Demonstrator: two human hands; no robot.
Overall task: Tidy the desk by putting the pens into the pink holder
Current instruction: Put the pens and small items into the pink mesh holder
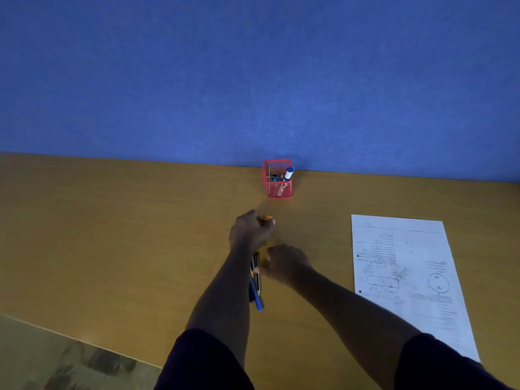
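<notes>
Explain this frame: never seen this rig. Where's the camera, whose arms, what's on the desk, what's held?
There is no robot here. One wide-angle camera worn on a person's head looks forward and down, so the two bare arms are the wearer's own. The left hand grips a bundle of pens and pencils, which trails back beside the forearm. The right hand is curled next to the bundle; whether it holds anything is unclear. On the wooden desk stand a pink mesh holder, against the blue wall and already containing a marker, and a printed sheet at the right.
</notes>
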